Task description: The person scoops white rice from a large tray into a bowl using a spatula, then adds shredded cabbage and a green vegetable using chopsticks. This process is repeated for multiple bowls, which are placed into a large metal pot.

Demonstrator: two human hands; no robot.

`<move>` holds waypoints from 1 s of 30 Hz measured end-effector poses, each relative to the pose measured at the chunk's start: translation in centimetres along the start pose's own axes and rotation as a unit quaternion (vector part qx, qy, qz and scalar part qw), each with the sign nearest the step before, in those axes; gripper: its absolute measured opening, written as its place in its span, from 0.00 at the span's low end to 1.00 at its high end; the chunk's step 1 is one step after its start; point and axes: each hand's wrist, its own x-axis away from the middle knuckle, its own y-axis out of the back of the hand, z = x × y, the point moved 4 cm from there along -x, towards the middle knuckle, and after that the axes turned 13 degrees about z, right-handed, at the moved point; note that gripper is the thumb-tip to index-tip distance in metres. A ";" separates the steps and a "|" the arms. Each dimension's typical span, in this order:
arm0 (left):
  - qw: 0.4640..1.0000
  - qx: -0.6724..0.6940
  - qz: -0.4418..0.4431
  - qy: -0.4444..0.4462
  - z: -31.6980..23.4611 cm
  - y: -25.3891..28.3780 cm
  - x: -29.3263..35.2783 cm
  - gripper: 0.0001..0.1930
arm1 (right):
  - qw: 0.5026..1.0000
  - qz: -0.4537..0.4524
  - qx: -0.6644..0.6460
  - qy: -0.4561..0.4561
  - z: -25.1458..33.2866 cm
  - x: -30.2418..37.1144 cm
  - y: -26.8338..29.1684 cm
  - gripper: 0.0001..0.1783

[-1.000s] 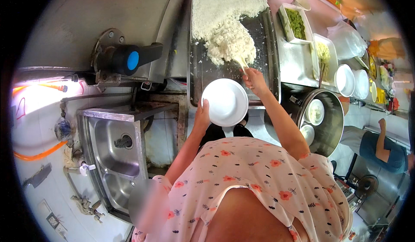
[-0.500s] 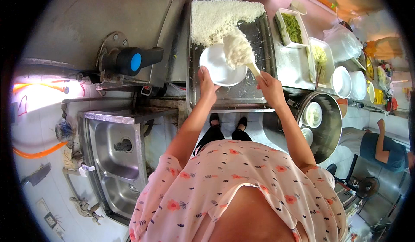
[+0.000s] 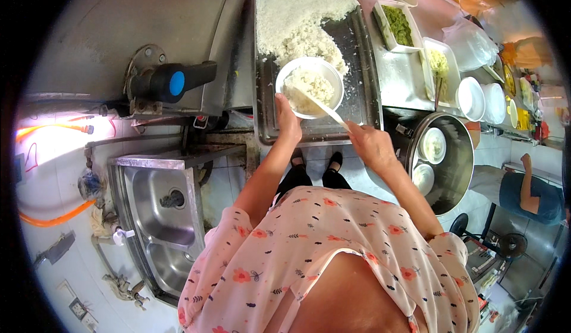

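Observation:
My left hand (image 3: 288,118) grips the side of a white bowl (image 3: 341,86) above the near part of a dark metal tray (image 3: 364,53). Rice (image 3: 310,84) lies in the bowl. Closed round the handle of a pale rice paddle (image 3: 329,112), my right hand (image 3: 372,145) is just right of the bowl, and the paddle's blade rests in that rice. A thick layer of white rice (image 3: 297,9) covers the tray's far and left parts, with loose grains scattered over the bare metal.
To the right stand a box of chopped greens (image 3: 397,27), a box of pale shreds (image 3: 438,62) and white bowls (image 3: 470,98). A deep metal pot (image 3: 458,172) at my right holds filled bowls. On the left are a double sink (image 3: 157,214) and a black handle (image 3: 178,82). Another person (image 3: 529,196) is far right.
My right hand has brought the paddle, heaped with rice, down and left into the bowl. The bowl, empty before, now holds rice.

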 end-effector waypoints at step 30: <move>0.998 0.027 0.033 -0.050 -3.0 4.8 4.4 0.30 | 0.758 0.105 -0.590 -0.256 -13.9 -7.0 -8.2 0.16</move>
